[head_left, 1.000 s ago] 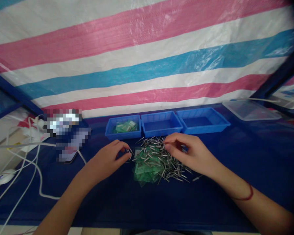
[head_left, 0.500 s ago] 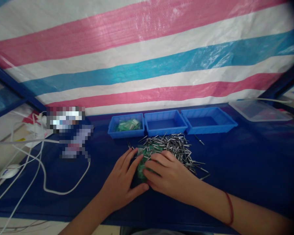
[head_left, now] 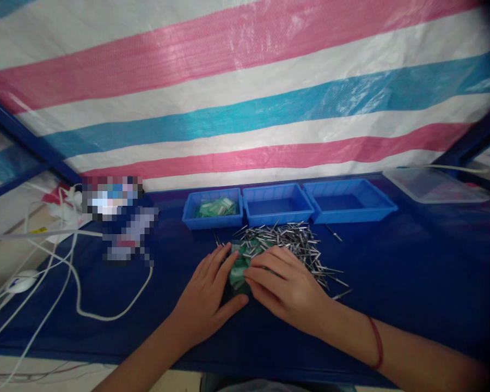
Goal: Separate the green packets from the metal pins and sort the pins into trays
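Note:
My left hand [head_left: 206, 291] lies palm down with fingers stretched out and thumb apart, along the left side of some small green plastic packets [head_left: 237, 275]. On their right, my right hand [head_left: 288, 283] has its fingers bent and drawn together at the packets. Its fingertips are partly hidden, and I cannot make out what is between them. Behind and right of that hand spreads a pile of thin metal pins, like rivets [head_left: 289, 234]. Some pins lie over the green packets, and a few stick out by my left fingertips.
Behind the pile stand a blue bin [head_left: 212, 222] holding green packets, a middle blue bin [head_left: 277, 218] and a right blue bin [head_left: 355, 215]. White cables [head_left: 75, 272] loop over the left side. A clear plastic lid [head_left: 436, 188] lies at the far right.
My right hand has shifted slightly right, its fingers drawn closer together. More of the green packets shows between my hands. My left hand stays nearly in place.

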`<state>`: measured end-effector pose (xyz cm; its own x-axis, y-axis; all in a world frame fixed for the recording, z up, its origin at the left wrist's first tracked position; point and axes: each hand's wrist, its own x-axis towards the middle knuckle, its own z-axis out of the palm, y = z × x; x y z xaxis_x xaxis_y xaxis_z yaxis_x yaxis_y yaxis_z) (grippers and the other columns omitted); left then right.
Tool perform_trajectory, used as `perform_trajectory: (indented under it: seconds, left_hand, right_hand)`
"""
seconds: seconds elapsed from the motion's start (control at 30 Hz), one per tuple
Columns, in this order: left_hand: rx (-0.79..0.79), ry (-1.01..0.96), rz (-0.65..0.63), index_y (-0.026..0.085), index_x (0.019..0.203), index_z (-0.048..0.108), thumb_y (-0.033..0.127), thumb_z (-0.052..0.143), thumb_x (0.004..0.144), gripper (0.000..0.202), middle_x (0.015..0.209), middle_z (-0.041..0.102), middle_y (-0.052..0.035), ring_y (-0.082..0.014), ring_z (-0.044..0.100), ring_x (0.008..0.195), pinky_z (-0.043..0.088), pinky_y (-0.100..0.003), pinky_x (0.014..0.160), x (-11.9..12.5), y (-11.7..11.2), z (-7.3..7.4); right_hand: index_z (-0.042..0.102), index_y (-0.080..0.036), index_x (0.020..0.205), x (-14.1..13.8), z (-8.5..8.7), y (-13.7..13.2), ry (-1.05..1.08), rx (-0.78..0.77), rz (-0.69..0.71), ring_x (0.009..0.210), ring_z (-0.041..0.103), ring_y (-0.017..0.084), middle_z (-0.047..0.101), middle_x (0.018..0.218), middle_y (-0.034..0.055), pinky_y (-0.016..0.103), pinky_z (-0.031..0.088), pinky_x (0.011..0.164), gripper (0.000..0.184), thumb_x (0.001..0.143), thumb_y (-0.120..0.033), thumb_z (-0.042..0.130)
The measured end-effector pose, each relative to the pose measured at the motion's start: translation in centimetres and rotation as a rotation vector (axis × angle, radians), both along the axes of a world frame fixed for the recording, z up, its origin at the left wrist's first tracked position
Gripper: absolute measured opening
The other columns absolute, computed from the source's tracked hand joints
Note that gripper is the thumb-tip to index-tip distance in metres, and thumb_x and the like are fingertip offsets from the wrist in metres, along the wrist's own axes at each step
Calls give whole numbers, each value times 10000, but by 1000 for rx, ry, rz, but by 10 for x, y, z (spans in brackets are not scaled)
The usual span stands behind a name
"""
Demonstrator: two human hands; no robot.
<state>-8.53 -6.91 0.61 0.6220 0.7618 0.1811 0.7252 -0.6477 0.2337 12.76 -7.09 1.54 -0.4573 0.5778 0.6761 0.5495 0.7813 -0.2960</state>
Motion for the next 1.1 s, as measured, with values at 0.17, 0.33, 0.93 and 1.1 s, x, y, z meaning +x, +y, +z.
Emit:
perform_trajectory:
  seconds: [0.17, 0.33, 0.93, 1.1]
  left_hand:
    - [-4, -53, 24, 182, 1465, 194, 442, 475, 923, 664, 1506, 310, -148, -269, 266, 1406, 306, -494, 1129, 5, 4, -1]
    - [-32, -138, 55, 198, 1445, 208, 396, 441, 944, 586, 1486, 344, -136, -260, 282, 1399, 312, -493, 1125, 11, 10, 0]
    - [221, -137, 14, 323, 1475, 159, 674, 589, 739, 922, 1551, 87, -145, -443, 63, 1412, 166, -699, 1054, 15, -30, 0]
    - [146, 64, -53, 366, 1439, 301, 701, 524, 767, 783, 1561, 70, -130, -463, 80, 1405, 177, -724, 1023, 22, -28, 1]
  right_hand:
    - [619, -178, 957, 2, -1, 4, 114, -74, 18, 812, 564, 175, 664, 901, 62, 340, 454, 743, 125, 880, -134, 530]
    - [597, -179, 951, 4, 2, 6, 209, -108, 20, 770, 572, 164, 662, 848, 48, 316, 464, 711, 112, 887, -122, 525]
    - [617, -195, 891, 27, 9, 16, 474, -385, -290, 650, 581, 127, 652, 749, 9, 237, 441, 603, 153, 917, -299, 508]
    - [611, -195, 861, 30, 9, 17, 534, -449, -285, 666, 585, 140, 655, 748, 15, 249, 444, 614, 186, 916, -336, 504]
